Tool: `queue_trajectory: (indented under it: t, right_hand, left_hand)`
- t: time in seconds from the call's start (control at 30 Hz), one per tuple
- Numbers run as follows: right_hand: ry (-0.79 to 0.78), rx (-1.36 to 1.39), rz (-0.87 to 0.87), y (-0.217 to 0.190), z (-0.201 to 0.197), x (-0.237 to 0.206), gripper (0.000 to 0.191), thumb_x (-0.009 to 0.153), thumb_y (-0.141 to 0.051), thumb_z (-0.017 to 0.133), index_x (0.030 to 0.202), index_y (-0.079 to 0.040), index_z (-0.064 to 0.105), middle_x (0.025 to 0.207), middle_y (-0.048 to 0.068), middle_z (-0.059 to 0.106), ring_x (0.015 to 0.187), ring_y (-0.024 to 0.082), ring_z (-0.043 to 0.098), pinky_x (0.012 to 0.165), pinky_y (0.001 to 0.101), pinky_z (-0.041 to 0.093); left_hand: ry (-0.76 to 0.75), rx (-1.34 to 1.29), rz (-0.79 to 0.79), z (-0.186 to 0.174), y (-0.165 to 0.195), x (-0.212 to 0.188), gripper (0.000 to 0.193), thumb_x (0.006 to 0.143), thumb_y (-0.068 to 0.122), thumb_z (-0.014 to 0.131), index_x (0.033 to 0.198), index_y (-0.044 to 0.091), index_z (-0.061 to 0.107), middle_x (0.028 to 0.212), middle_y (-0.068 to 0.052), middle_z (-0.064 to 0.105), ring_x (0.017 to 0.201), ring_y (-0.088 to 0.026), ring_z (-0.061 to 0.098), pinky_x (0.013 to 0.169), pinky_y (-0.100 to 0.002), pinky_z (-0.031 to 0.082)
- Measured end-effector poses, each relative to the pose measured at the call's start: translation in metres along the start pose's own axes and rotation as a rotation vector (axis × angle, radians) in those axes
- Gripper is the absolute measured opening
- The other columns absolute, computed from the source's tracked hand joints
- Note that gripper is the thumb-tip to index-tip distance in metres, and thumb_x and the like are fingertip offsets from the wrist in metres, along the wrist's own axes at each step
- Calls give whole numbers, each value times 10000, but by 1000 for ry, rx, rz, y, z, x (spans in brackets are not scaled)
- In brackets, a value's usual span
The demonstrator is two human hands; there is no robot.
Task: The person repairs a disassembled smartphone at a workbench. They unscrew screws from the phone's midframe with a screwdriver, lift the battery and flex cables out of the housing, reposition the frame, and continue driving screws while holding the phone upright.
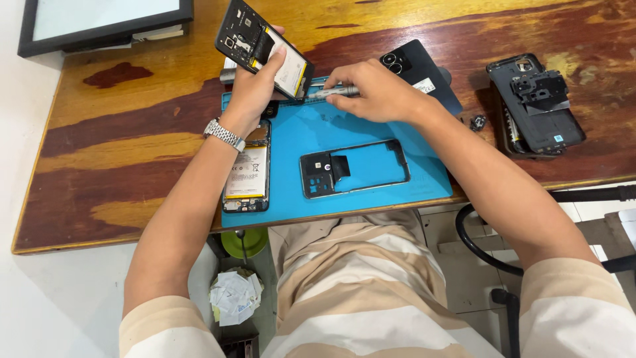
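**A:** What are the hands doing?

**B:** The left hand (255, 79) is raised off the table, fingers wrapped around an opened phone (264, 48) with its back cover off. It holds the phone tilted, the circuit board end up and away, the pale battery end down toward the right hand. A metal watch (224, 134) sits on that wrist.

**A:** And the right hand?

**B:** The right hand (377, 89) is closed around a slim silver screwdriver (331, 93), which lies almost level and points left; its tip is just beside the lower corner of the held phone. Whether the tip touches it, I cannot tell.

**A:** What lies under them?

**B:** A blue work mat (344, 132). Below the right hand, on the mat, lies a dark phone frame (354, 169) with an open middle, blue showing through. Below the left wrist, at the mat's left edge, lies a second opened phone (246, 174), battery up, partly hidden by the forearm.

**A:** Anything beyond the right hand?

**B:** Just behind it, a black phone (417, 69) lies with its camera lenses up, partly on the mat. Well to the right, on the wooden table (132, 132), a stack of dark phone backs (535, 106) rests, with a small dark part (477, 122) between it and the mat.

**A:** And far from the left hand?

**B:** A black-framed screen (99, 20) at the table's far left corner. Under the table edge, a green round thing (244, 242) and a bin of crumpled paper (235, 296).
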State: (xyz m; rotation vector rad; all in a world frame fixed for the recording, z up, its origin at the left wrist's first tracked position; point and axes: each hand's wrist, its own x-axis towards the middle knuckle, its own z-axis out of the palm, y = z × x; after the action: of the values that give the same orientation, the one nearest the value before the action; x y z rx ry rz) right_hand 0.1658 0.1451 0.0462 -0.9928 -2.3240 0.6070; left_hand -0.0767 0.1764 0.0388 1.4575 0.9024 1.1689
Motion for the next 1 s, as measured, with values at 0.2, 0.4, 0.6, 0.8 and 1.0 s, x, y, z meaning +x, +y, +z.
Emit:
queue_trajectory:
  t: [0.2,0.4,0.6,0.8,1.0]
  right_hand:
    - [1,1,3,0,1,1,255,945,-194,727,1103,6,717,916,174,755,826,275,750,716,372,567]
    - [-9,-36,9,-4,1,0,278,951,-228,710,1099,8,718,878,181,748,761,286,742,684,387,562]
    - [16,-180,77,-14,2,-2,309,980,-310,683,1034,-15,760,778,204,715,689,355,701,665,429,547]
    - [44,-284,120,-17,7,-4,282,984,-350,691,1037,-75,717,681,172,678,654,376,673,637,473,524]
    - [109,-310,-9,-11,6,-7,484,857,-317,822,1161,-88,523,662,139,640,645,380,672,593,469,509]
  left_hand:
    - [-4,5,13,0,1,0,343,1069,265,610,1399,190,552,1301,-25,675,1239,-130,642,1043,-334,546]
    - [15,5,-15,2,2,0,349,1058,264,607,1395,192,552,1301,-29,667,1233,-139,640,1025,-337,557]
    - [25,46,10,2,0,0,361,1063,275,601,1402,163,550,1335,-49,657,1273,-148,620,1060,-343,523]
    - [43,194,136,5,-4,2,404,1057,300,634,1385,79,550,1332,-94,659,1268,-177,626,1072,-349,510]
    - [51,322,229,4,-5,-1,385,1066,296,639,1363,63,565,1257,-90,689,1178,-167,662,1014,-346,535]
